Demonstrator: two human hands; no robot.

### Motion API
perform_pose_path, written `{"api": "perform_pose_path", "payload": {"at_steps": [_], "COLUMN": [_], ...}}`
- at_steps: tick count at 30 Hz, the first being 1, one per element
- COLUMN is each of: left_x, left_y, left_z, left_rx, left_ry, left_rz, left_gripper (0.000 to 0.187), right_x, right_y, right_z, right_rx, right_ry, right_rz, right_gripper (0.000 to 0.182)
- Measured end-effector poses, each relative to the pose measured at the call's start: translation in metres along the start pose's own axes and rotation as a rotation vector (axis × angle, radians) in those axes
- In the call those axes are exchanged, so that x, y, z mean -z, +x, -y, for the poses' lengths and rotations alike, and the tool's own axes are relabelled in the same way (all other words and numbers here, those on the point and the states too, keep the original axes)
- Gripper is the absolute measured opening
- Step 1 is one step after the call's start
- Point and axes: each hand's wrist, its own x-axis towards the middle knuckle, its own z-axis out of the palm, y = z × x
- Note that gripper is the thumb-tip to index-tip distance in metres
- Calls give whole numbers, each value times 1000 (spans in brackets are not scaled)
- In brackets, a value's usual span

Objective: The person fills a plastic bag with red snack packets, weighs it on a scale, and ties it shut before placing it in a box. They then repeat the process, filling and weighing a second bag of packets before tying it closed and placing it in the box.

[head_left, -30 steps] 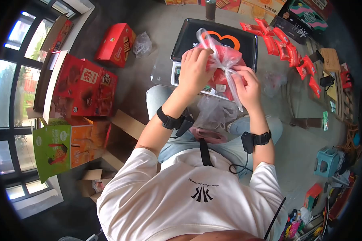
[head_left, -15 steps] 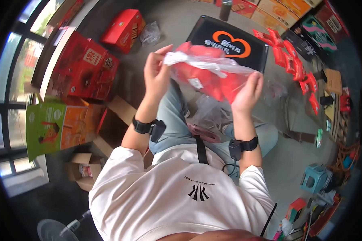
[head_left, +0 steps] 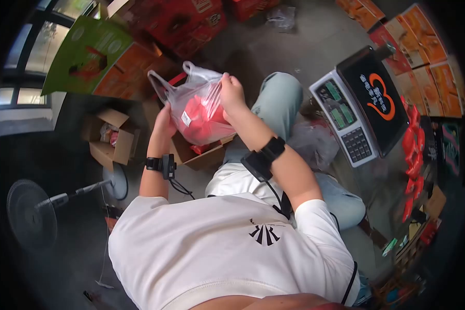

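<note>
A clear plastic bag [head_left: 204, 111] with red packets and a white label inside hangs between my two hands, its handle loops standing up. My left hand [head_left: 164, 123] is closed on the bag's left edge. On the upper right side of the bag, my right hand [head_left: 232, 95] pinches the plastic. Below the bag is an open cardboard box [head_left: 207, 158], partly hidden by it, with something red inside. A digital scale [head_left: 354, 139] with a black platform stands to the right of my knee.
A green and orange box [head_left: 95, 57] and red boxes [head_left: 183, 23] are at the upper left. A small open carton [head_left: 108, 137] and a fan [head_left: 33, 214] stand left. Red packets [head_left: 413, 150] lie right of the scale, near orange boxes [head_left: 423, 39].
My view has turned left. Both hands have moved with the bag from in front of the scale to over the open box, and the bag now hangs with its loops up.
</note>
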Motion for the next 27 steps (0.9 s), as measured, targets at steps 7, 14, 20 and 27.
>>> {"api": "perform_pose_path", "payload": {"at_steps": [7, 14, 20, 27], "left_x": [92, 147, 143, 119], "left_y": [-19, 1, 24, 11], "left_z": [103, 180, 186, 179], "left_rx": [492, 612, 490, 387], "left_ry": [-420, -479, -216, -369], "left_rz": [291, -189, -168, -399], "left_gripper": [66, 50, 29, 39], "right_x": [-18, 43, 46, 50], "right_y": [26, 44, 52, 58], "right_z": [-127, -179, -188, -195], "right_rx": [-535, -245, -431, -573], "right_ry": [290, -711, -429, -193], "right_rz": [-12, -73, -65, 80], "right_gripper": [31, 35, 38, 38]}}
